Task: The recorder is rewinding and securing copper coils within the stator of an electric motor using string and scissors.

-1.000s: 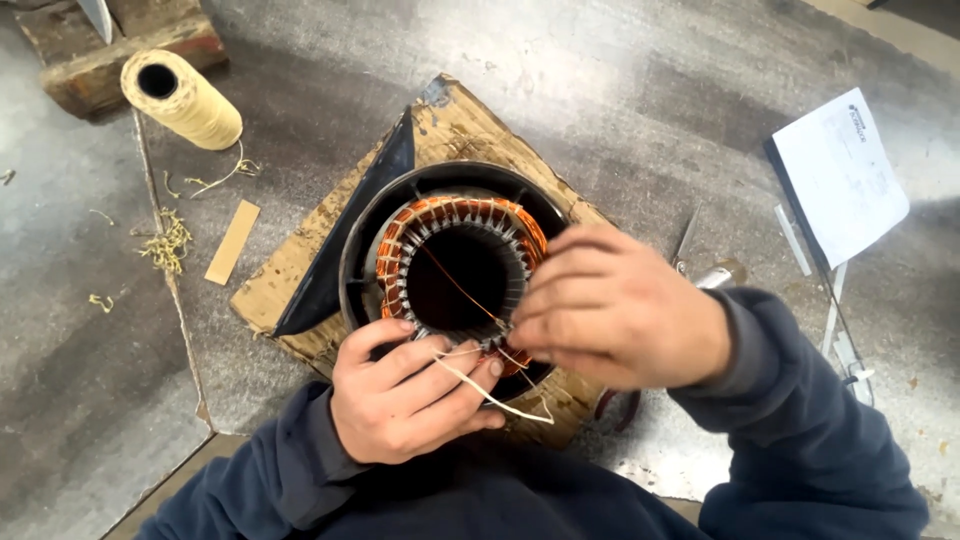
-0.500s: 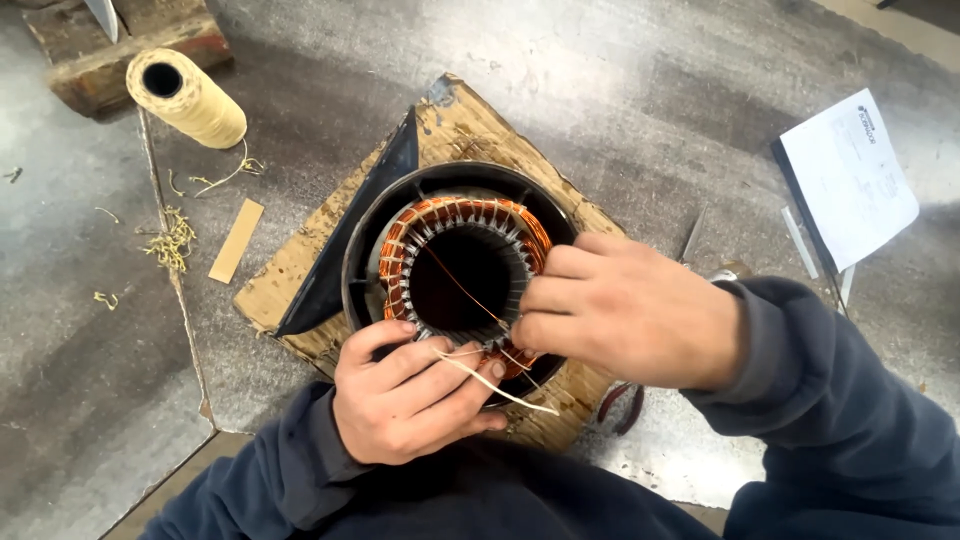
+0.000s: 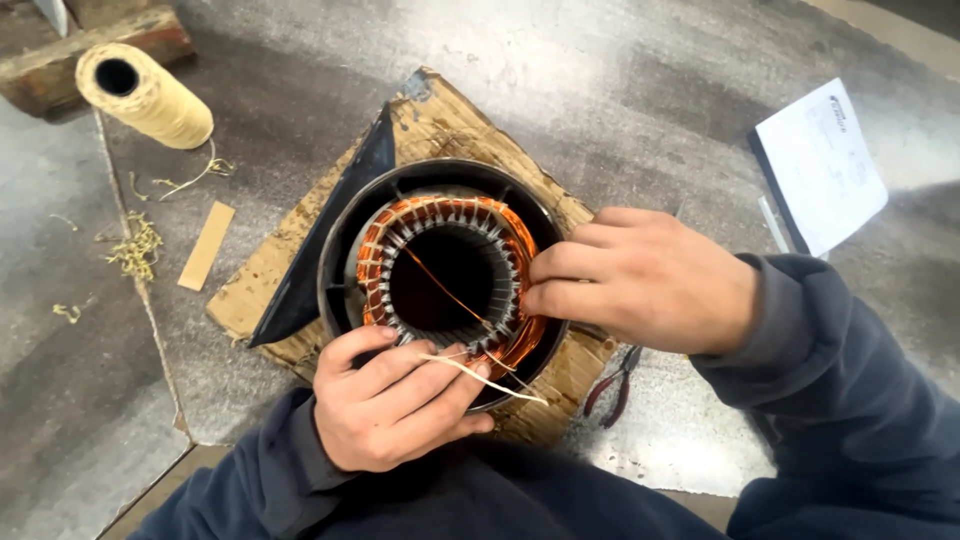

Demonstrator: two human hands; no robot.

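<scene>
Pinching a pale lacing cord [image 3: 480,372] at the near rim of the round black stator with copper windings [image 3: 445,270], left hand [image 3: 390,405] sits nearest; right hand [image 3: 650,285], fingertips pressed together, grips the right-side coils.

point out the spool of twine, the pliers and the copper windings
spool of twine [image 3: 150,98], head view: on its wound side, near the middle.
pliers [image 3: 612,385], head view: on the red handles, by the right forearm.
copper windings [image 3: 372,250], head view: on the left arc of the coil ring.
</scene>
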